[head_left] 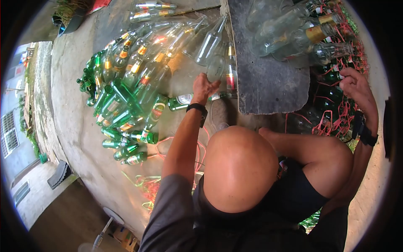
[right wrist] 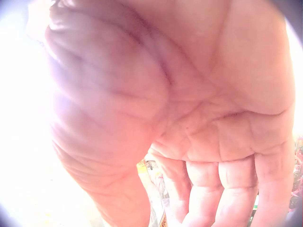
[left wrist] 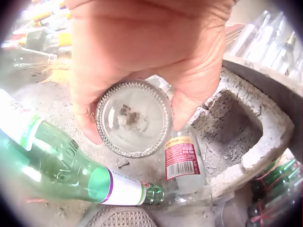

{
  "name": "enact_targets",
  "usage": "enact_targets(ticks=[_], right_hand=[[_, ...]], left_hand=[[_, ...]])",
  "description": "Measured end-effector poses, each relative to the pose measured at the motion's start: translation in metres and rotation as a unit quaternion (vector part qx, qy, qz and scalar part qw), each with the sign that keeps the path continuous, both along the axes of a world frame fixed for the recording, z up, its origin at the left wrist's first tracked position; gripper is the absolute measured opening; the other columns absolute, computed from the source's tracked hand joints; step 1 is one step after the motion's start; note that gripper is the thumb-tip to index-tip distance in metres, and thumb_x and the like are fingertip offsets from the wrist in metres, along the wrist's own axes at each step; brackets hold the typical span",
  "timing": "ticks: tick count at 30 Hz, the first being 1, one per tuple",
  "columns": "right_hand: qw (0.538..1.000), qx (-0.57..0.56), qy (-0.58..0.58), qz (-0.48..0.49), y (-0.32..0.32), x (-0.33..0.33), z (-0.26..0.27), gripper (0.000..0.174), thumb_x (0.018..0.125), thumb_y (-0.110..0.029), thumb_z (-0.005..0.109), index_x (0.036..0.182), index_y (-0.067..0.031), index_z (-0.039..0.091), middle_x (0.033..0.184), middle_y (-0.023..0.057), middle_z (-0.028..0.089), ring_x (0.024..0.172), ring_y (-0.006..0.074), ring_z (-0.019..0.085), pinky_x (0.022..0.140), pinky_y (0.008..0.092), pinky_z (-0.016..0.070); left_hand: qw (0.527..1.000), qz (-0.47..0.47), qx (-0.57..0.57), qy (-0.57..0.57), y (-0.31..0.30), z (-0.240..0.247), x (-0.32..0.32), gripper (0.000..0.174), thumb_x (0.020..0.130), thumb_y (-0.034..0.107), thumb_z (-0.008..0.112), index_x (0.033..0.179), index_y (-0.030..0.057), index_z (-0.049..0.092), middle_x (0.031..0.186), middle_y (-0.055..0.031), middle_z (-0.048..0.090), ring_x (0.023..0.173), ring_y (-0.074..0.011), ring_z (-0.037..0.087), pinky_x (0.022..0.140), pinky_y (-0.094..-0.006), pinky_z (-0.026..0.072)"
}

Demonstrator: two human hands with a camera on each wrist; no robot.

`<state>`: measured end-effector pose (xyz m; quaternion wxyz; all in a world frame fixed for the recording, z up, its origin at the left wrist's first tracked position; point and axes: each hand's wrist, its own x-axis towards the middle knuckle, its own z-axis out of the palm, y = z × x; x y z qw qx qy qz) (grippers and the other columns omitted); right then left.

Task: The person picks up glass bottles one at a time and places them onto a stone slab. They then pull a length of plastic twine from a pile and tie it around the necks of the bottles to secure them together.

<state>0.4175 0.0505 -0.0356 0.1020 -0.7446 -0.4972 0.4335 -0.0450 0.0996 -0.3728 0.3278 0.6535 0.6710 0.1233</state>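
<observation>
My left hand (head_left: 204,89) grips a clear glass bottle (head_left: 215,68) near its base; in the left wrist view the fingers and thumb lie around the round bottom (left wrist: 134,119). Beside it lies a clear bottle with a red label (head_left: 230,80), and a green bottle with a white label (head_left: 181,101) lies just left of the hand. My right hand (head_left: 357,86) is at the right, over bottles among red strings (head_left: 331,124). Its fingers are bent loosely, and the right wrist view shows the palm (right wrist: 213,127) with nothing visible in it.
Many green (head_left: 121,101) and clear bottles lie on the concrete floor at the left. A dark board (head_left: 268,84) carries clear bottles (head_left: 273,35) at its far end. A hollow grey block (left wrist: 279,127) stands beside the left hand. My shoe (head_left: 218,112) is near that hand.
</observation>
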Motion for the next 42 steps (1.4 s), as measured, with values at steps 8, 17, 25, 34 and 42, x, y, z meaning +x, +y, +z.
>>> enact_targets(ticks=[8,17,25,34,42], right_hand=[[0.999,0.047,-0.003,0.009,-0.001,-0.024,0.011,0.035,0.085,-0.01,0.071,0.116,0.0008,0.059,0.077,-0.0011,0.056,0.067,0.007,0.051,0.059,0.0239,0.0414],[0.995,0.084,0.021,0.048,-0.003,-0.055,0.028,0.027,0.087,-0.011,0.071,0.109,-0.0013,0.06,0.081,-0.0006,0.058,0.071,0.0073,0.055,0.064,0.0233,0.0465],[0.975,0.186,0.031,0.12,0.01,-0.123,0.038,0.019,0.087,-0.011,0.071,0.098,0.0026,0.064,0.075,-0.0013,0.058,0.067,0.0073,0.055,0.062,0.0244,0.0461],[0.942,0.281,0.07,0.173,0.026,-0.207,0.034,0.034,0.089,-0.025,0.076,0.102,0.0039,0.066,0.074,0.0028,0.061,0.062,0.0082,0.054,0.055,0.0269,0.0468],[0.933,0.228,0.277,0.025,0.034,-0.208,0.037,0.053,0.084,-0.053,0.078,0.078,-0.0049,0.059,0.067,0.0005,0.058,0.044,0.0053,0.053,0.039,0.0224,0.0418]], left_hand=[[0.97,0.044,-0.166,-0.17,-0.031,0.067,-0.034,0.05,0.08,0.041,0.072,0.093,-0.0067,0.069,0.075,-0.0142,0.056,0.077,-0.0248,0.059,0.072,-0.0373,0.0474],[0.958,0.107,-0.115,-0.241,-0.095,0.105,-0.069,0.042,0.082,0.035,0.074,0.095,-0.0043,0.067,0.072,-0.0078,0.055,0.066,-0.0184,0.051,0.06,-0.0365,0.0393],[0.903,0.124,-0.095,-0.4,-0.133,0.197,-0.069,0.057,0.082,0.03,0.079,0.122,-0.0066,0.06,0.107,-0.0096,0.067,0.098,-0.0176,0.06,0.091,-0.0328,0.0463],[0.877,0.06,-0.041,-0.475,-0.12,0.258,-0.048,0.079,0.08,0.028,0.087,0.139,-0.0093,0.049,0.123,-0.0172,0.064,0.112,-0.0231,0.063,0.098,-0.0351,0.0501],[0.948,-0.09,0.071,-0.296,-0.086,0.272,-0.028,0.093,0.074,0.022,0.088,0.146,-0.0127,0.04,0.135,-0.0209,0.06,0.12,-0.024,0.06,0.104,-0.0375,0.0467]])
